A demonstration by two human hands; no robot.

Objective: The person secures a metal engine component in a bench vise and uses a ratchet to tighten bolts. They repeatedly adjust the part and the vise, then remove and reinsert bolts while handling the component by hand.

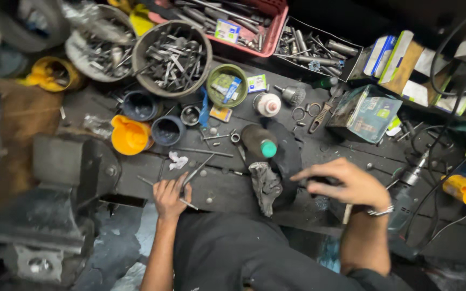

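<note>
Pliers (194, 173) in left hand (169, 198)

Seen from above: a dark, oily wooden workbench (222, 188), its planks worn and stained. At the left edge, a heavy grey bench vise (55, 188), partly blurred. Along the far side, a red plastic crate (271, 29), a round metal bowl (173, 56) full of bolts, and an open box (314, 48) of steel parts. At the right, shelves with cartons (400, 59) and black cables (449, 145). Below the bench, dim floor, hard to make out. Light mostly on the bench top, corners in shadow.
</note>
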